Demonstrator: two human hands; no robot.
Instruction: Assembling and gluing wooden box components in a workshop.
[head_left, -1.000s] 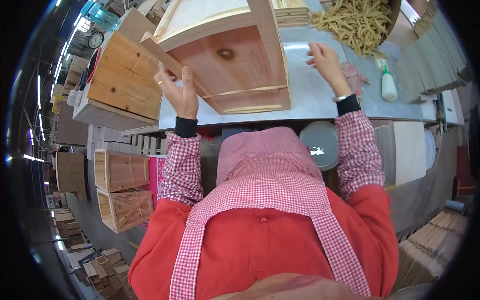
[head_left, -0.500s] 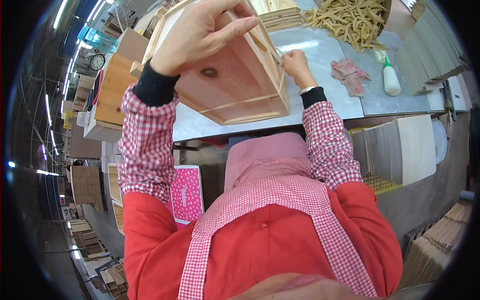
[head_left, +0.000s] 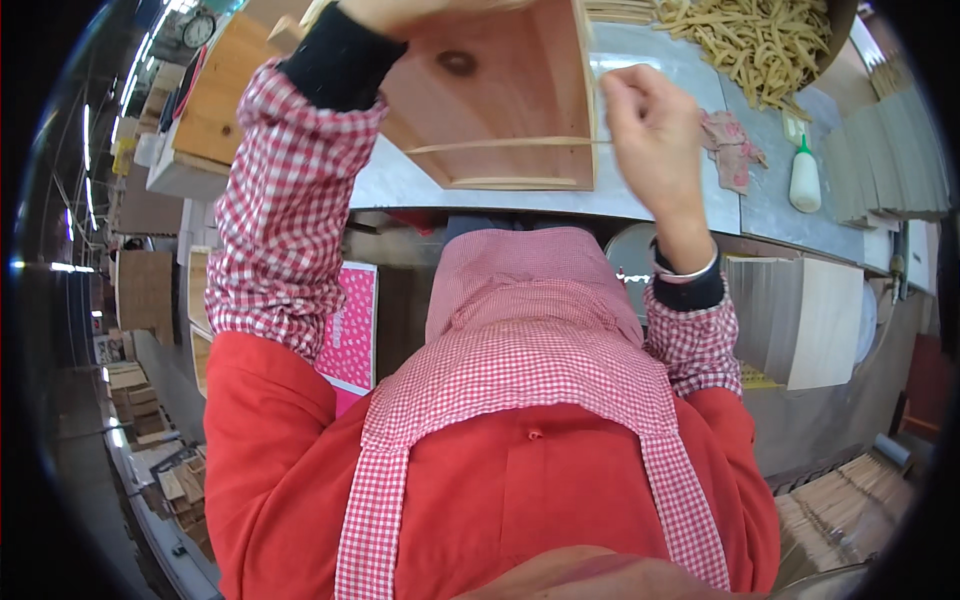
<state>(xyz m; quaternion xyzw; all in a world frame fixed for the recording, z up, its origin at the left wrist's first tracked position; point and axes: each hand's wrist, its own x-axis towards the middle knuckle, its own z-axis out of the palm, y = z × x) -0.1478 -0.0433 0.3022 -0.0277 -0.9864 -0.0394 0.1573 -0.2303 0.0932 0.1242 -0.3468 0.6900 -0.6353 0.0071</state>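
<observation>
A pale wooden box (head_left: pixel 500 95) with a dark knot in its panel stands tilted on the table in front of me. A thin tan rubber band (head_left: pixel 510 143) runs across its near part and reaches past its right side. My right hand (head_left: pixel 655 130) is closed beside that side, at the band's end; its fingertips are blurred. My left hand (head_left: pixel 430 12) lies over the box's upper left part. The picture's top edge cuts it off, so its fingers cannot be made out.
Tan rubber bands (head_left: pixel 750 40) lie heaped at the back right. A pink-stained cloth (head_left: pixel 733 150) and a white bottle with a green tip (head_left: pixel 805 178) lie nearer. Grey panels (head_left: pixel 890 160) stand at the far right, a wooden block (head_left: pixel 210 95) at the left.
My right hand has come nearer and to the right, away from the box's side. The band now crosses the box more levelly. The box and my left hand sit higher in the picture.
</observation>
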